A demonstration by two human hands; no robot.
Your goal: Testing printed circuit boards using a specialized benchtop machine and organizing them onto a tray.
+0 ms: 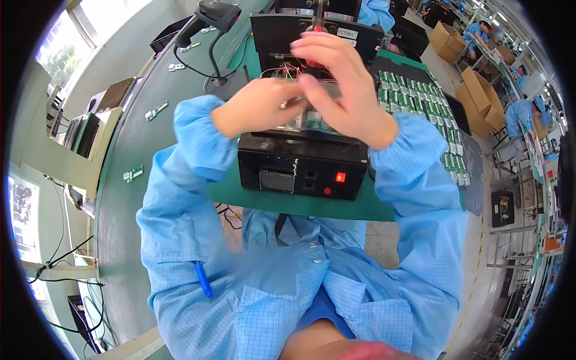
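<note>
A black test fixture point(252, 162) stands on the green bench in front of me, with a small screen and a lit red switch on its front face. My left hand point(258, 105) reaches over its left side, fingers bent and pressed together; what they hold, if anything, is mostly hidden. Beside it, my right hand point(351, 90) is raised over the fixture, fingers stretched out and thumb apart. A red-handled clamp point(318, 27) rises just behind those fingers, partly covered by them. Thin red and white wires point(288, 71) show behind my hands. Under them lies a clear plate, partly hidden.
Rows of small green-and-white circuit boards point(420, 105) lie at the right. A barcode scanner point(210, 21) sits on a stand at the back left. Single boards point(133, 174) lie along the left of the bench. Cardboard boxes point(480, 102) and co-workers are farther right.
</note>
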